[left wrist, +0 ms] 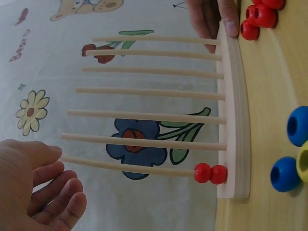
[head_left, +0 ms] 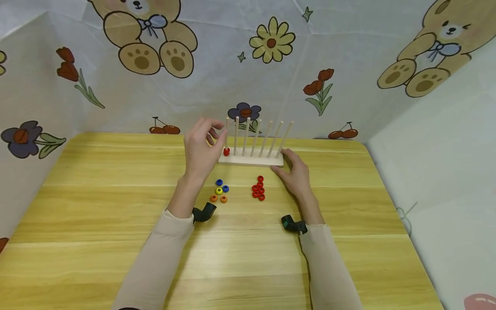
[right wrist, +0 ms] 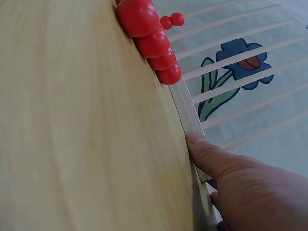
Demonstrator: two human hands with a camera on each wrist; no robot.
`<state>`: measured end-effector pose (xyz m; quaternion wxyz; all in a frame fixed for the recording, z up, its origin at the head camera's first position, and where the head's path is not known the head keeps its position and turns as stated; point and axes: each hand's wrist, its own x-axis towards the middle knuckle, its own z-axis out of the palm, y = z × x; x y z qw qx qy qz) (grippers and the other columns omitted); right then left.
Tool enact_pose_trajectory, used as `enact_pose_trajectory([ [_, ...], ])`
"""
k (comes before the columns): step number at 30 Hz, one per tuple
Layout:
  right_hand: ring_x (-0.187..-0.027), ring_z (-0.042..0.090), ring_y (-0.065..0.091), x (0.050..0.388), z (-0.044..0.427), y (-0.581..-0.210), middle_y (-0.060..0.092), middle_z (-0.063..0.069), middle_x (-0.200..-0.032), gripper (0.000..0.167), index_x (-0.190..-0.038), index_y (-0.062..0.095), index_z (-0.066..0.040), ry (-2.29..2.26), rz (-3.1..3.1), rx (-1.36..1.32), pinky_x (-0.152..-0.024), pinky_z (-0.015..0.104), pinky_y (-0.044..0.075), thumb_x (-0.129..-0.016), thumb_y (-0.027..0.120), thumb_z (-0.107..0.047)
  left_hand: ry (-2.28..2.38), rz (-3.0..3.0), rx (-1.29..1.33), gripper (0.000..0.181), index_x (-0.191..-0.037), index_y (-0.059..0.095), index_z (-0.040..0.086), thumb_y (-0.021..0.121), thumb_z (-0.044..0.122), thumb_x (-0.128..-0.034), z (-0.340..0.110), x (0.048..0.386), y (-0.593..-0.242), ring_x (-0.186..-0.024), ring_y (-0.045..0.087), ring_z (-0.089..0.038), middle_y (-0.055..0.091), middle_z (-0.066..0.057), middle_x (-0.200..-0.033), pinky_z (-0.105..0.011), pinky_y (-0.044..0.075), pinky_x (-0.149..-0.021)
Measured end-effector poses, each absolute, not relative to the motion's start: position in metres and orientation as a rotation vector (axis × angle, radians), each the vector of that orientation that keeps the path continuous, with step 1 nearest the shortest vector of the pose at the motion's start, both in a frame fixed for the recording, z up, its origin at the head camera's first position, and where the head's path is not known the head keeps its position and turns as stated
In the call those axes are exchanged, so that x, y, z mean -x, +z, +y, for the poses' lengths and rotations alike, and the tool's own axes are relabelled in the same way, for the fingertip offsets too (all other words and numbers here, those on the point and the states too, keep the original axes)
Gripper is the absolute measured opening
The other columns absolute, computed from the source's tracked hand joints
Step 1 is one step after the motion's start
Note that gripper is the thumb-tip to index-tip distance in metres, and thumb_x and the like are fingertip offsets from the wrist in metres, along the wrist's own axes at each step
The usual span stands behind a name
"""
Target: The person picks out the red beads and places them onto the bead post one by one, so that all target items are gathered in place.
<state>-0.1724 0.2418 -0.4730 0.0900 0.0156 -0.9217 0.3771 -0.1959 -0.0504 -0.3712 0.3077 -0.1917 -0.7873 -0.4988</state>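
"Beads (left wrist: 202, 173), two red ones, sit stacked low on the leftmost peg (head_left: 227, 133)! The left hand (head_left: 203, 144)?"

"Up by that peg's tip, fingers curved loosely and spread apart!"

"And the right hand (head_left: 296, 172)?"

"Gripping the pegboard (head_left: 252, 160) by its right end, thumb in front, fingers behind! Loose red beads (right wrist: 153, 43) lie nearby on the table (head_left: 248, 258), blue, yellow and orange beads (head_left: 218, 192) to their left!"

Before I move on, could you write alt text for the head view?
A person's left hand is beside the top of the leftmost peg of a wooden rack, two red beads at the peg's foot; the right hand grips the rack's right end. In front, blue, yellow and orange beads lie left of a cluster of red beads on the table.
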Motion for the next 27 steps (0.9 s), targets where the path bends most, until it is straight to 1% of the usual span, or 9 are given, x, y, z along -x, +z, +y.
enact_pose_trajectory([
  [5, -0.149, 0.040, 0.044, 0.172, 0.242, -0.472, 0.053, 0.019, -0.156, 0.063, -0.149, 0.056, -0.010, 1.118, -2.736, -0.045, -0.125, 0.057, 0.032, -0.095, 0.081, -0.030, -1.306, -2.150, 0.565, 0.011, -0.103, 0.073, 0.000, 0.077, 0.008, -0.0955, -0.050, 0.189, -0.382, -0.072, 0.064, -0.023, 0.072, -0.015, -0.097, -0.036, 0.056, -0.062],
  [9, -0.149, 0.040, 0.045, 0.173, 0.242, -0.472, 0.054, 0.019, -0.155, 0.063, -0.150, 0.057, -0.011, 1.113, -2.737, -0.033, -0.124, 0.057, 0.032, -0.095, 0.081, -0.029, -1.367, -2.246, 0.589, 0.009, -0.101, 0.074, 0.002, 0.078, 0.007, -0.0946, -0.050, 0.187, -0.390, -0.071, 0.064, -0.022, 0.073, -0.014, -0.096, -0.037, 0.057, -0.063],
  [14, -0.149, 0.041, 0.044, 0.174, 0.242, -0.474, 0.052, 0.020, -0.157, 0.064, -0.150, 0.056, -0.010, 1.108, -2.750, -0.037, -0.124, 0.059, 0.032, -0.095, 0.081, -0.029, -1.434, -2.487, 0.618, 0.005, -0.098, 0.076, 0.005, 0.077, 0.009, -0.0957, -0.048, 0.186, -0.397, -0.075, 0.065, -0.020, 0.074, -0.008, -0.090, -0.032, 0.056, -0.067],
  [16, -0.149, 0.041, 0.044, 0.175, 0.243, -0.474, 0.052, 0.020, -0.157, 0.064, -0.151, 0.055, -0.010, 1.102, -2.749, -0.043, -0.124, 0.059, 0.032, -0.095, 0.081, -0.028, -1.434, -2.606, 0.686, 0.005, -0.098, 0.076, 0.006, 0.076, 0.011, -0.0966, -0.045, 0.185, -0.400, -0.077, 0.065, -0.019, 0.074, -0.005, -0.089, -0.031, 0.055, -0.069],
  [20, -0.148, 0.041, 0.045, 0.175, 0.244, -0.474, 0.054, 0.020, -0.155, 0.064, -0.150, 0.056, -0.010, 1.088, -2.744, -0.049, -0.124, 0.058, 0.033, -0.095, 0.081, -0.028, -1.407, -2.816, 0.881, 0.005, -0.100, 0.075, 0.009, 0.075, 0.013, -0.0980, -0.037, 0.184, -0.409, -0.082, 0.066, -0.017, 0.073, -0.002, -0.088, -0.031, 0.056, -0.074],
  [23, -0.148, 0.041, 0.046, 0.175, 0.243, -0.474, 0.054, 0.020, -0.155, 0.064, -0.150, 0.056, -0.010, 1.087, -2.746, -0.049, -0.124, 0.058, 0.033, -0.095, 0.081, -0.028, -1.344, -2.913, 1.011, 0.004, -0.101, 0.076, 0.009, 0.075, 0.012, -0.0986, -0.032, 0.183, -0.417, -0.082, 0.066, -0.015, 0.073, -0.001, -0.088, -0.031, 0.056, -0.076],
  [27, -0.148, 0.041, 0.046, 0.175, 0.242, -0.475, 0.055, 0.020, -0.154, 0.063, -0.149, 0.057, -0.011, 1.094, -2.743, -0.042, -0.124, 0.058, 0.033, -0.094, 0.082, -0.028, -1.264, -2.957, 1.096, 0.004, -0.101, 0.076, 0.009, 0.076, 0.013, -0.0981, -0.026, 0.182, -0.425, -0.080, 0.065, -0.012, 0.072, 0.001, -0.087, -0.029, 0.055, -0.076],
])
